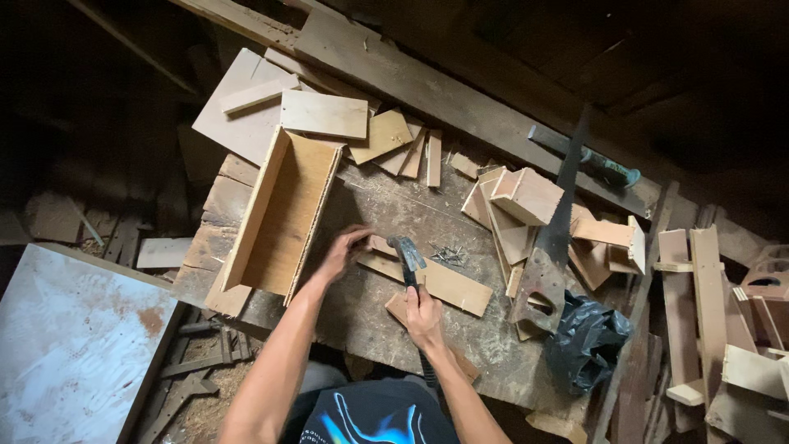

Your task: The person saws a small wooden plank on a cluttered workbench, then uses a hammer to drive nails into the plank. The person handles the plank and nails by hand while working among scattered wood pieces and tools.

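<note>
worn wooden counter (386, 205) fills the middle of the frame, dusty, sawdust on it. grey rust-stained sheet (74, 345) lower left, lying off the counter. open plywood box (279, 218) left of centre, long, on its side with the opening facing up-right, one end hanging near the counter's lower left edge. loose boards (325, 113) stacked at upper centre behind the box. pile of offcuts (526, 205) right of centre, with a handsaw (546, 247) lying across it, blade running to upper right, handle toward the bottom. black plastic bag (588, 341) lower right by the saw handle. more scrap wood (715, 312) far right.

flat wood strip (436, 279) lies at centre, just right of the box, slanting down to the right. left hand (343, 251) sits at the strip's upper left end, fingers curled down on it, pinching or steadying something too small to make out. right hand (423, 316) is clamped round the handle of a hammer (406, 253), head raised just above the strip near the left hand. hands are apart but close. small heap of nails (448, 256) just right of the hammer head.

step in hand looks like nailing: setting a nail in the strip. next move calls for a short controlled tap with the left fingers kept clear of the head, strip held flat so it does not skid.
</note>
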